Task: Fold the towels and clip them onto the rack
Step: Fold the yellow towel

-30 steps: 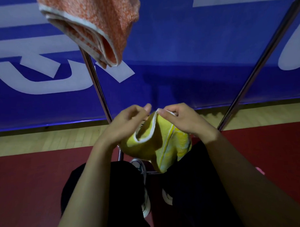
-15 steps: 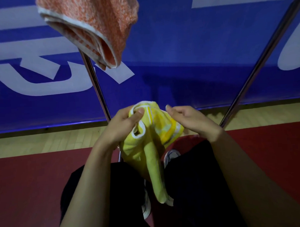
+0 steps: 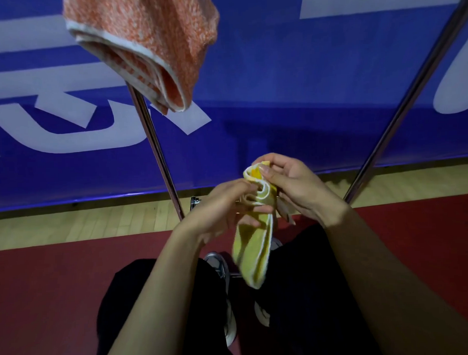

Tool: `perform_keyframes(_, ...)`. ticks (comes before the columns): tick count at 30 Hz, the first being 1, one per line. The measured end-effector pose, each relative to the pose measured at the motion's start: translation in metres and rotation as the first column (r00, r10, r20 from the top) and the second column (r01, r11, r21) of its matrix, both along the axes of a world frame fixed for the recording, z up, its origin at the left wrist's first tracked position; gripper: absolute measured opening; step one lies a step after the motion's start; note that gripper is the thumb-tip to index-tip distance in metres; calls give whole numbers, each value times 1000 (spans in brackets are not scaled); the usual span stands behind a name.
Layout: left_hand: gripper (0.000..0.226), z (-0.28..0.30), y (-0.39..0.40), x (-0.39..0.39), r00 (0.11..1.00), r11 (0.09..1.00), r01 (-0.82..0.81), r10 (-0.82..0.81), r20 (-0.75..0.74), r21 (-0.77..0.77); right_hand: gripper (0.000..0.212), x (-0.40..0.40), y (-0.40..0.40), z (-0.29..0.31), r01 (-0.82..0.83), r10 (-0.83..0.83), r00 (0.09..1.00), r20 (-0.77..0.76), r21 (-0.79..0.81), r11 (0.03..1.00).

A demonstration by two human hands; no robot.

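Your left hand curls round the bunched top of the yellow towel, which hangs long-axis down between your knees. Just right, your right hand pinches its upper corner. The orange towel hangs up left on the rack, so your left is nearer.

Yellow towel now longer, perhaps unrolled, between shifted hands.
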State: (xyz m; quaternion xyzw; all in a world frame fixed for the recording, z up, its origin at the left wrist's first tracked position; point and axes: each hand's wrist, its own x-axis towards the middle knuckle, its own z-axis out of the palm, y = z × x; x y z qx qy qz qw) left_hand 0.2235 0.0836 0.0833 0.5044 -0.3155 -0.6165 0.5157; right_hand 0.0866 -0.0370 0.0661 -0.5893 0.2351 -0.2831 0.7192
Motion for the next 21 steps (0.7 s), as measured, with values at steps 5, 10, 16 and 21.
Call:
perform_keyframes(5, 40, -11, -6, -5, 978, 998, -35, 45, 203, -54, 13, 0, 3, 2, 33, -37, 996, -76, -56, 998)
perform_keyframes(10, 23, -15, -3, 3, 971, 992, 33, -4, 239, -118, 16, -5, -7, -2, 51, -61, 995, -76, -134, 990)
perform_keyframes(16, 29, -11, 1, 11, 945, 999, -22, 37, 325, -50, 19, -7, -13, -5, 131, -130, 991, 12, -148, 980)
perform_keyframes(21, 35, -15, 1, 20, 768, 973, -179, 231, 598, -147, 21, -14, -6, 0, -29, 21, 999, -34, -237, 971)
